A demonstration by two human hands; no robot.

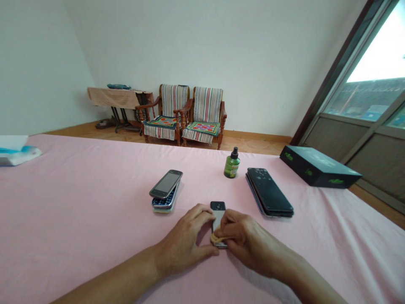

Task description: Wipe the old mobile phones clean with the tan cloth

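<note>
Plain pale wall (268,63): smooth, matte, rising behind everything.
Pink cloth (95,202): soft woven-looking fabric, lightly wrinkled, creased deeper at right, spread under the hands.
Turned-wood armchairs (208,101): a pair beyond the cloth, brown spindled frames, striped fabric over the backs, bright patterned seat pads.
Black flat rectangular box (316,162): sharp-cornered, green lettering on its sides, at the far right of the cloth.
Right hand (249,240): fingers bunched together, pinching the folded wiper against the handset.
Left hand (185,238): fingertips at the handset's left edge, thumb by its near end, bracing it between them.
Dark glossy slab stack (268,190): flat, glassy, spotted on top, beyond the right hand.
Small phone stack (166,185): a rounded dark-screened one lying askew over a keypad model.
Green translucent spray bottle (232,166): upright, black nozzle, near the slabs.
Pale handset with dark top (218,216): flat, oblong, on the cloth between both hands.
Yellowish folded wiper (216,239): soft, perhaps fabric; fingers hide most of it.
</note>
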